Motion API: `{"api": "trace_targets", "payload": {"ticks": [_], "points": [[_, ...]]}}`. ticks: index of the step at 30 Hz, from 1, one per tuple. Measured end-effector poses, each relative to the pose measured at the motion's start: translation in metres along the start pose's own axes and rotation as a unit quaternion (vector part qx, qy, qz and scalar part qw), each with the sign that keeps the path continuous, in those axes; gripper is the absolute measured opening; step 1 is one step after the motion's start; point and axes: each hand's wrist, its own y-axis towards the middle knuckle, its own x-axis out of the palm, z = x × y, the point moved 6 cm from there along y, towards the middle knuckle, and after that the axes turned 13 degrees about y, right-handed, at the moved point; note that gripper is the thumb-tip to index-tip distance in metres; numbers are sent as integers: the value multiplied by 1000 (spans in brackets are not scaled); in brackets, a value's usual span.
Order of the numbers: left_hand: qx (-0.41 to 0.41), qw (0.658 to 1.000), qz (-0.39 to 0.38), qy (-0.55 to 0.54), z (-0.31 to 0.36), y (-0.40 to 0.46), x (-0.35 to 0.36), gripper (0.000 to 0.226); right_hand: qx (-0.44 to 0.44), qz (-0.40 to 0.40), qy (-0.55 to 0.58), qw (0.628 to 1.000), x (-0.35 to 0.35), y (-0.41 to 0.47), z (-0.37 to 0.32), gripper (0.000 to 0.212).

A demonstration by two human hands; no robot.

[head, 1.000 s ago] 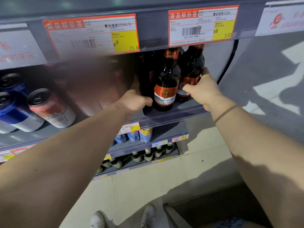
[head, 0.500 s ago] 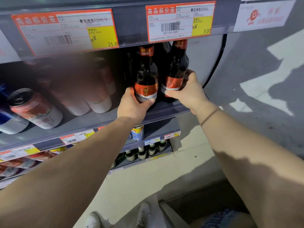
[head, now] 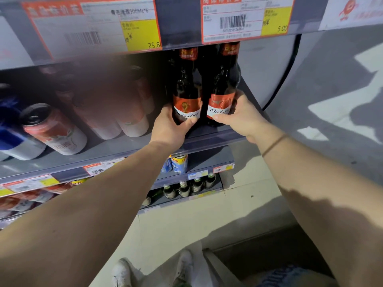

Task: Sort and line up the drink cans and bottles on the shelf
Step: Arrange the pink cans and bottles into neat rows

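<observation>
Two dark beer bottles with red and white labels stand side by side at the right end of a grey shelf. My left hand grips the base of the left bottle, thumb across the label. My right hand holds the right bottle around its lower body, thumb under the label. More dark bottles stand behind them in shadow. Red and white cans and pale cans stand to the left on the same shelf, with a blue and white can at the far left.
Large price tags hang on the shelf edge above the bottles. Lower shelves hold blue cans and green bottles. The shelf unit ends just right of the bottles, beside a grey floor. My white shoes show below.
My left hand moved from beside the left bottle onto its base and now grips it. The right hand stays on the right bottle. The two bottles now stand closer together, labels facing front.
</observation>
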Motion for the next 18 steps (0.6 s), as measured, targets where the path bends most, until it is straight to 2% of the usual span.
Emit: {"api": "trace_targets", "payload": {"ticks": [3, 6, 8, 12, 14, 18], "points": [[10, 1000, -13, 0, -2, 2, 4, 46, 0, 9, 9, 1000, 5, -2, 1, 83], [3, 1000, -29, 8, -5, 5, 4, 58, -2, 2, 4, 1000, 8, 2, 1, 84], [-1, 999, -43, -2, -5, 10, 2, 69, -1, -14, -2, 1000, 7, 6, 0, 85], [-5, 995, -96, -10, -2, 27, 2, 59, 5, -64, -23, 998, 7, 17, -4, 86], [-11, 993, -115, -10, -4, 33, 4, 68, 16, -85, -25, 996, 7, 22, -3, 83], [25, 994, -106, -4, -6, 34, 7, 76, 26, -98, -28, 994, 6, 32, 2, 78]]}}
